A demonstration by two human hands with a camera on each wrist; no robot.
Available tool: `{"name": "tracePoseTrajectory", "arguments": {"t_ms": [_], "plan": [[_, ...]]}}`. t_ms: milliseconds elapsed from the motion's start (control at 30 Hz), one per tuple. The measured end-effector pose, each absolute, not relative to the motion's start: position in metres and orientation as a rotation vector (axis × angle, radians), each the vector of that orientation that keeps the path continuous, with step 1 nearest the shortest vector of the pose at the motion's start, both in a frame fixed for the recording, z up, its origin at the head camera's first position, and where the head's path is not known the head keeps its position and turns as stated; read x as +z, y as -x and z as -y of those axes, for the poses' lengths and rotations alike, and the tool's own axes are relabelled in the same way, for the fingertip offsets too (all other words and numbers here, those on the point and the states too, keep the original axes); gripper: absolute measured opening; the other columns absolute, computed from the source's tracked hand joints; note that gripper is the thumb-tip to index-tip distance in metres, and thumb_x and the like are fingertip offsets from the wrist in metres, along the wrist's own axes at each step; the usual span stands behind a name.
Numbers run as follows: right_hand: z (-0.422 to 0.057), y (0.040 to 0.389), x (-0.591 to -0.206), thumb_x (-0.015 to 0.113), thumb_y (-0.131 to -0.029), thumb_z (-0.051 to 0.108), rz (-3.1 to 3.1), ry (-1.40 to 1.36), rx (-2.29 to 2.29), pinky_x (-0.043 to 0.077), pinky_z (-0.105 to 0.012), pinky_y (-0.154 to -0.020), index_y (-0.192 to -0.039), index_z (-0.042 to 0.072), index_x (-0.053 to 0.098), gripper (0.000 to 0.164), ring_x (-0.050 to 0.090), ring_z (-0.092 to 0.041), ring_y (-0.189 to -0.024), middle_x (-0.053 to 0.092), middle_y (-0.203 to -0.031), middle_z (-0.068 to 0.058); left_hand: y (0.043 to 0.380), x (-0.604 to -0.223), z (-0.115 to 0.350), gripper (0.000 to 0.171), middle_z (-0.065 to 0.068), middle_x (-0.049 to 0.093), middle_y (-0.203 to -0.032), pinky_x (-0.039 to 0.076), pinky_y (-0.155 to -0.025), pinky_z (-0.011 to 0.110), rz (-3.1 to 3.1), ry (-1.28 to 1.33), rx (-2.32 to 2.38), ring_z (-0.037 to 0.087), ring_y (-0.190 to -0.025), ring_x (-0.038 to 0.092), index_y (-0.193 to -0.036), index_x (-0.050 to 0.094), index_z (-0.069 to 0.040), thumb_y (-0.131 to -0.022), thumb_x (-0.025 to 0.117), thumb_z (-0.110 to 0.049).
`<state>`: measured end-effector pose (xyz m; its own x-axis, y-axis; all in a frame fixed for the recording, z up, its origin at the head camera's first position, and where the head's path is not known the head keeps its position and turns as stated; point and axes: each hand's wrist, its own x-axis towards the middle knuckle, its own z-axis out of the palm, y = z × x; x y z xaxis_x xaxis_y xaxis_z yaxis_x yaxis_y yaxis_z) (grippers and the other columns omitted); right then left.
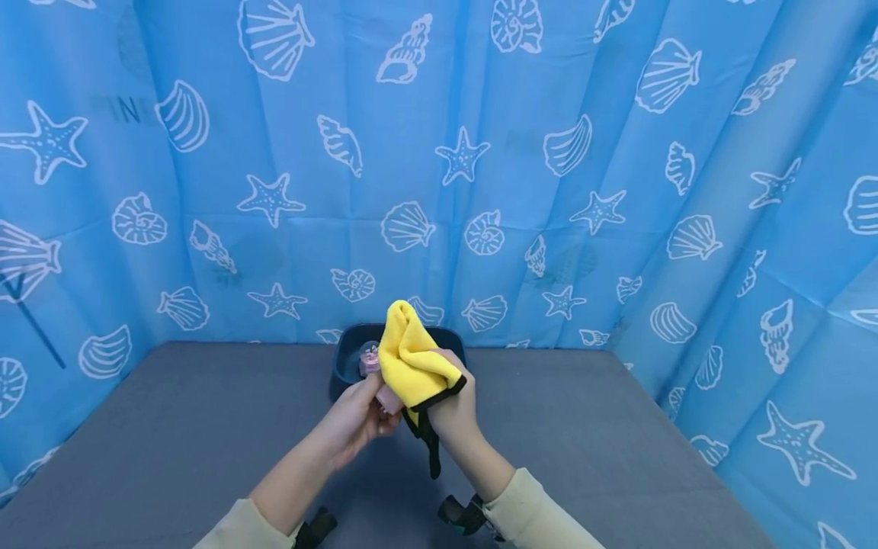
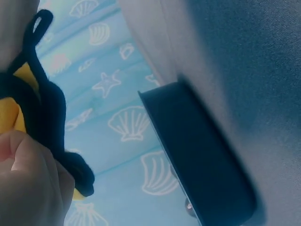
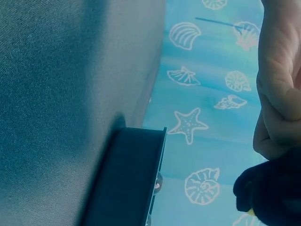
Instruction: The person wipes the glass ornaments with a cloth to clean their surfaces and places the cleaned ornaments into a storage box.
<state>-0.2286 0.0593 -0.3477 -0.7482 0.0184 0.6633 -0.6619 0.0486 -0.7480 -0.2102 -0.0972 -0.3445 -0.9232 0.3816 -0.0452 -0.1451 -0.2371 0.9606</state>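
In the head view my left hand (image 1: 353, 421) pinches a small pale pink object (image 1: 389, 399), partly covered by fingers and cloth, so its kind is unclear. My right hand (image 1: 456, 408) holds a yellow cloth (image 1: 410, 354) with black edging, bunched up against the pink object. A black strip of the cloth (image 2: 51, 113) hangs down, ending in a loop in the left wrist view. Both hands are raised in front of a dark blue bin (image 1: 446, 337). Inside it stands a small clear-domed pink item (image 1: 369, 358), partly hidden by the cloth and hand.
The bin rests on a grey cloth-covered table (image 1: 226, 427), near its far edge. Behind and around the table hangs a blue curtain (image 1: 439, 198) printed with white shells and starfish. Black straps with devices (image 1: 463, 515) sit at both wrists.
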Motion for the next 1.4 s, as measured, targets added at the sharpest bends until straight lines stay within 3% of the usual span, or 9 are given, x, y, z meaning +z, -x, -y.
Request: {"name": "tracePoseTrajectory", "arguments": {"t_ms": [167, 367, 533, 700, 833, 967, 1067, 1233, 1400], "plan": [[-0.059, 0.227, -0.346, 0.068, -0.088, 0.001, 1.815, -0.426, 1.962, 0.052, -0.026, -0.074, -0.107, -0.006, 0.062, 0.022, 0.058, -0.013, -0.085, 0.063, -0.099, -0.010, 0.212, -0.344, 0.095, 0.060, 0.006, 0.049, -0.091, 0.040, -0.061, 0.020, -1.651, -0.279, 2.192, 0.011, -0.070, 0.048, -0.132, 0.040, 0.004, -0.102, 0.040, -0.048], [-0.059, 0.230, -0.345, 0.068, -0.091, 0.008, 1.726, -0.254, 2.115, 0.054, -0.028, -0.074, -0.112, -0.004, 0.060, 0.026, 0.062, -0.015, -0.084, 0.064, -0.100, -0.009, 0.209, -0.341, 0.093, 0.050, 0.003, 0.051, -0.083, 0.041, -0.054, 0.017, -1.619, -0.258, 2.212, 0.009, -0.063, 0.049, -0.127, 0.042, -0.001, -0.104, 0.039, -0.045], [-0.061, 0.230, -0.344, 0.067, -0.090, 0.004, 1.670, -0.131, 2.181, 0.054, -0.028, -0.067, -0.110, -0.005, 0.062, 0.023, 0.062, -0.015, -0.075, 0.063, -0.089, -0.007, 0.206, -0.335, 0.092, 0.054, 0.003, 0.048, -0.084, 0.041, -0.055, 0.016, -1.624, -0.231, 2.219, 0.009, -0.066, 0.048, -0.134, 0.037, 0.002, -0.100, 0.053, -0.036], [-0.064, 0.225, -0.339, 0.066, -0.093, 0.014, 1.568, -0.240, 2.397, 0.054, -0.030, -0.070, -0.113, 0.001, 0.063, 0.024, 0.064, -0.015, -0.078, 0.065, -0.091, -0.005, 0.206, -0.333, 0.096, 0.056, 0.003, 0.054, -0.086, 0.046, -0.056, 0.015, -1.649, -0.183, 2.244, 0.006, -0.062, 0.056, -0.134, 0.041, 0.003, -0.099, 0.053, -0.039], [-0.066, 0.223, -0.340, 0.061, -0.097, 0.029, 1.654, -0.541, 2.348, 0.051, -0.027, -0.081, -0.131, 0.001, 0.055, 0.045, 0.060, -0.015, -0.095, 0.062, -0.112, -0.006, 0.205, -0.334, 0.099, 0.053, 0.002, 0.060, -0.086, 0.048, -0.057, 0.017, -1.646, -0.212, 2.264, 0.006, -0.062, 0.061, -0.126, 0.047, 0.000, -0.101, 0.043, -0.047], [-0.068, 0.224, -0.345, 0.053, -0.099, 0.013, 1.809, -0.882, 2.002, 0.042, -0.029, -0.095, -0.123, -0.006, 0.056, 0.030, 0.047, -0.028, -0.122, 0.047, -0.140, -0.020, 0.202, -0.334, 0.097, 0.050, 0.000, 0.061, -0.077, 0.049, -0.061, 0.022, -1.639, -0.243, 2.290, 0.009, -0.063, 0.061, -0.106, 0.051, -0.008, -0.102, 0.033, -0.055], [-0.067, 0.225, -0.348, 0.054, -0.093, -0.005, 1.834, -1.027, 1.742, 0.040, -0.034, -0.097, -0.105, -0.007, 0.057, 0.012, 0.041, -0.040, -0.125, 0.041, -0.142, -0.030, 0.201, -0.335, 0.094, 0.059, -0.001, 0.061, -0.072, 0.048, -0.063, 0.023, -1.643, -0.226, 2.294, 0.009, -0.064, 0.060, -0.102, 0.051, -0.011, -0.097, 0.025, -0.064], [-0.063, 0.226, -0.348, 0.061, -0.082, -0.012, 1.838, -1.008, 1.555, 0.045, -0.035, -0.092, -0.100, -0.002, 0.060, 0.021, 0.051, -0.038, -0.115, 0.052, -0.127, -0.028, 0.201, -0.336, 0.092, 0.075, -0.001, 0.060, -0.072, 0.047, -0.063, 0.023, -1.684, -0.181, 2.266, 0.009, -0.065, 0.059, -0.114, 0.050, -0.007, -0.090, 0.023, -0.072], [-0.060, 0.222, -0.349, 0.063, -0.082, -0.014, 1.827, -0.870, 1.518, 0.048, -0.032, -0.089, -0.102, -0.005, 0.060, 0.022, 0.056, -0.029, -0.108, 0.058, -0.118, -0.027, 0.202, -0.338, 0.090, 0.063, 0.000, 0.056, -0.071, 0.046, -0.064, 0.024, -1.705, -0.186, 2.240, 0.009, -0.063, 0.056, -0.108, 0.048, -0.007, -0.099, 0.023, -0.064]]}}
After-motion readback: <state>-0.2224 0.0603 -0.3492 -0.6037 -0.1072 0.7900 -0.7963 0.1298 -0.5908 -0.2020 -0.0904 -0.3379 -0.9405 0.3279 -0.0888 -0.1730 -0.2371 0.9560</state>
